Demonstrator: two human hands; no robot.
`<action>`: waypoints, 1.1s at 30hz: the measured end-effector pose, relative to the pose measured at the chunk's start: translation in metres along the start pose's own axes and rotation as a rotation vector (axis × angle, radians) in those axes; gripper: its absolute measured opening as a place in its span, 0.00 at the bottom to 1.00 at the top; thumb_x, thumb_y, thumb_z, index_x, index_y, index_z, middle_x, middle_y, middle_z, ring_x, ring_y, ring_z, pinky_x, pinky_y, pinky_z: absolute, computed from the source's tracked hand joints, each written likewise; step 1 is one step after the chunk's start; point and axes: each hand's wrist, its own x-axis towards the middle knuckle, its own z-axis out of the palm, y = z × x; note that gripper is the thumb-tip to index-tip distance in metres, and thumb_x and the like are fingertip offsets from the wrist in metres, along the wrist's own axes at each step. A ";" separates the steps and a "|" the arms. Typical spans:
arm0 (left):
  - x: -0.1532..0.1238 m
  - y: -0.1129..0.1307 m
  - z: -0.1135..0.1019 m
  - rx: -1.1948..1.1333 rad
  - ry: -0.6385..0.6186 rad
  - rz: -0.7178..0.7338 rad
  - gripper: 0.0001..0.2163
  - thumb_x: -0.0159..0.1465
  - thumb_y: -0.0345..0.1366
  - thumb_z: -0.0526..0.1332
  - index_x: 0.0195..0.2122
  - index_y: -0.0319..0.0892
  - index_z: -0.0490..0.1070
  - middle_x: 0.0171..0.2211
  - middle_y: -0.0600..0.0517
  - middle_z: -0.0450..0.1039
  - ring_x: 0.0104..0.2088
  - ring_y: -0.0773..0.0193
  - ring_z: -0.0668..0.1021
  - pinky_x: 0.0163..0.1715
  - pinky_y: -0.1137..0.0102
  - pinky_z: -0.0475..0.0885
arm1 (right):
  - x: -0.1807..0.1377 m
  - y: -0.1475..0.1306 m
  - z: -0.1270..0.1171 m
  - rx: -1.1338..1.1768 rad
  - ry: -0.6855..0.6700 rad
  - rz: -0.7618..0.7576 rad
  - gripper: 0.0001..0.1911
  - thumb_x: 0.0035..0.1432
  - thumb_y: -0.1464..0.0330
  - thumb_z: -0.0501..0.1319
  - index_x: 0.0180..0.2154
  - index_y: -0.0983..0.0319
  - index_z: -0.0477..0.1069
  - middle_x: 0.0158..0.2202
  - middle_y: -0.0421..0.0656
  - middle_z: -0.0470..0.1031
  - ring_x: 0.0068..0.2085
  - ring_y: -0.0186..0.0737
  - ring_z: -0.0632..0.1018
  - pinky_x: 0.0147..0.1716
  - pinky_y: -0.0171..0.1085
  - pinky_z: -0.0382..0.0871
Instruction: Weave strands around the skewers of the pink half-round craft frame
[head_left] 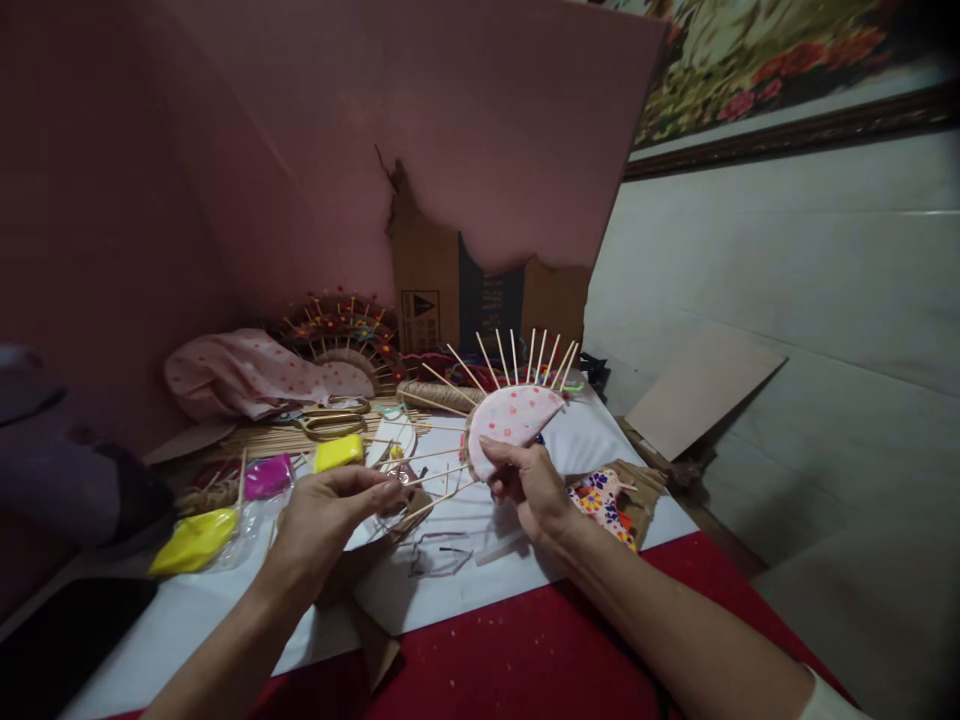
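Observation:
My right hand [529, 482] grips a pink dotted half-disc [511, 416] with several wooden sticks fanning out of its rim, held above the white sheet [480, 580]. My left hand [330, 510] is closed in a pinch on one thin wooden stick [427, 478] that points toward the half-disc. Beneath the hands lie more loose sticks and a small clear wrapper.
Gold scissors [330, 420], a bundle of sticks, a pink dotted cloth [240, 372] and a finished beaded fan [341, 335] lie at the back. Yellow [193, 540] and magenta [266, 477] clay packets sit left. Floral fabric [604, 500] lies right; cardboard and a pink board stand behind.

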 end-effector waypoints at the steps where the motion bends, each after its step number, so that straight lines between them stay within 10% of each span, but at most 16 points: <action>1: 0.000 0.001 0.001 -0.001 0.016 0.043 0.09 0.43 0.40 0.70 0.21 0.40 0.76 0.20 0.52 0.75 0.23 0.68 0.71 0.24 0.74 0.64 | 0.000 0.000 0.000 0.006 -0.007 0.003 0.11 0.40 0.67 0.67 0.19 0.67 0.68 0.14 0.37 0.68 0.12 0.25 0.62 0.10 0.27 0.52; 19: -0.005 -0.003 0.008 -0.156 -0.014 0.017 0.10 0.48 0.42 0.67 0.23 0.39 0.76 0.18 0.54 0.71 0.18 0.73 0.65 0.17 0.76 0.58 | -0.006 -0.003 0.006 0.364 -0.081 0.216 0.10 0.41 0.70 0.65 0.20 0.65 0.64 0.14 0.36 0.66 0.13 0.22 0.58 0.12 0.26 0.47; 23: -0.008 -0.009 0.019 -0.033 -0.020 0.117 0.11 0.50 0.41 0.65 0.27 0.37 0.77 0.28 0.47 0.76 0.31 0.61 0.74 0.29 0.69 0.67 | -0.014 0.000 0.009 0.402 -0.177 0.283 0.11 0.41 0.69 0.68 0.22 0.66 0.66 0.16 0.37 0.68 0.14 0.23 0.60 0.12 0.26 0.51; 33: -0.007 -0.028 0.033 0.102 -0.020 0.204 0.09 0.52 0.38 0.61 0.21 0.38 0.72 0.19 0.54 0.69 0.23 0.67 0.68 0.22 0.73 0.62 | -0.035 0.007 0.017 0.308 -0.468 0.331 0.14 0.39 0.67 0.71 0.26 0.69 0.71 0.18 0.39 0.72 0.18 0.28 0.70 0.17 0.28 0.65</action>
